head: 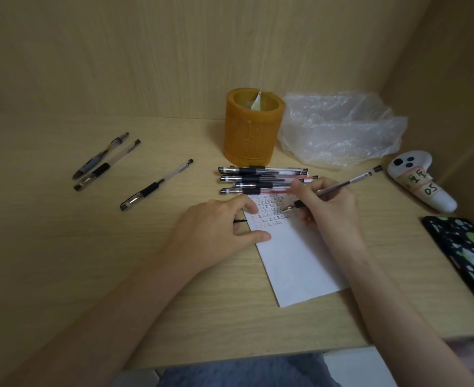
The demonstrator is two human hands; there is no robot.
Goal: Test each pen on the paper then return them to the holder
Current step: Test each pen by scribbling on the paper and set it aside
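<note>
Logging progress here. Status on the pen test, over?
Right hand grips pen, tip on paper. Left hand steadies paper. Holder shows no pens. Pen pile behind paper, nothing blocking.

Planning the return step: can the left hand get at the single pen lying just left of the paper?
Probably yes. The left hand rests on the paper's left edge; the pen lies alone on the desk beside it, nothing between. It would leave the paper unheld.

matt wood-grain desk (90, 247), crinkled glossy plastic bag (342, 129)
</note>
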